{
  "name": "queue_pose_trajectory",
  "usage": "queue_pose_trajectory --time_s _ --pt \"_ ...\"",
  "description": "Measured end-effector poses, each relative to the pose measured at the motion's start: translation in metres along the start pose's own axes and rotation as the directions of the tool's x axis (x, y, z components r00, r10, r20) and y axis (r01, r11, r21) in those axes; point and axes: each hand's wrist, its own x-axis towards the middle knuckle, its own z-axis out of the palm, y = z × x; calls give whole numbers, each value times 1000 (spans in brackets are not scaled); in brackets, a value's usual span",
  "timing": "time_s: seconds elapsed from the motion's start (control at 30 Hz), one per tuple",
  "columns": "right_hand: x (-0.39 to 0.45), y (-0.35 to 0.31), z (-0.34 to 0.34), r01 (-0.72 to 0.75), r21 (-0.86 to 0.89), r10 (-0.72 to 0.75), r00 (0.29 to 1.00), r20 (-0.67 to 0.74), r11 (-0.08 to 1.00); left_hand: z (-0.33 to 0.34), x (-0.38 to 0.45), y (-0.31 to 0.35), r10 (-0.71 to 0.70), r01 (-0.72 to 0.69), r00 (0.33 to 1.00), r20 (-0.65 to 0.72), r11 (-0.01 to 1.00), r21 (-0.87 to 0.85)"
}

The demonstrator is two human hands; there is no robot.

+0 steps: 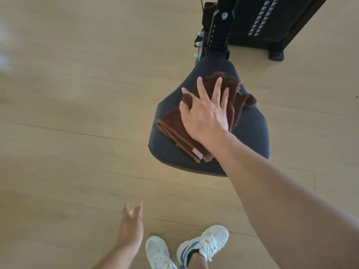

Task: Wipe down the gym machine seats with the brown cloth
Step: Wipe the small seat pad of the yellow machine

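A dark grey padded machine seat (250,133) fills the right of centre, widening toward me. A folded brown cloth (172,125) lies across its top, a pale tag at its near corner. My right hand (206,113) presses flat on the cloth with fingers spread, the palm covering the cloth's middle. My left hand (132,224) hangs low at the bottom, blurred, fingers apart and holding nothing, well clear of the seat.
The black machine frame (219,30) with bolts rises behind the seat, and a weight stack housing (272,22) stands at top right. Pale wood flooring (77,113) spreads to the left. My two white trainers (186,249) stand just below the seat's front edge.
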Motion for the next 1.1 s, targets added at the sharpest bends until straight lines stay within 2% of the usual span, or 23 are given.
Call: queue_pose_trajectory --time_s 0.07,0.13,0.2,0.27,0.33,0.4,0.53,0.6,0.7,0.8,0.93,1.0,1.1 --pt "20 -29 5 -4 -13 4 999 52 1000 -6 5 -20 1 0 999 -41 1000 22" --pt "25 -57 8 207 -47 -198 968 154 977 -7 10 -19 35 -34 996 -80 999 19" --pt "11 -78 8 474 -95 -431 855 289 875 -3 8 -5 106 -107 989 -104 994 3" --pt "-10 -87 8 636 -196 -536 749 390 746 5 2 16 188 -191 975 -119 982 -10" --pt "-25 -82 13 688 -221 -571 707 418 691 14 -7 33 257 -259 958 -130 966 -3" --pt "-41 -68 19 673 -192 -589 727 352 715 19 -19 43 330 -335 928 -174 942 2" --pt "-84 -31 14 499 -66 -485 861 150 864 18 -31 56 422 -431 856 -299 902 38" --pt "-105 -10 9 341 9 -341 940 7 940 14 -30 65 427 -454 832 -353 891 7" --pt "-128 38 -1 110 20 -106 984 -142 994 12 -27 94 449 -510 800 -398 858 -57" --pt "-145 84 -14 -158 84 172 962 -212 984 20 -29 137 458 -547 786 -415 828 -123" --pt "-143 102 -19 -432 342 487 869 -89 834 43 -18 180 366 -466 846 -387 861 -204" --pt "-129 102 -21 -513 498 586 810 11 699 54 -12 182 358 -435 846 -395 892 -122" --pt "-100 106 -29 -584 582 690 722 52 567 62 -8 175 422 -467 777 -468 884 20"
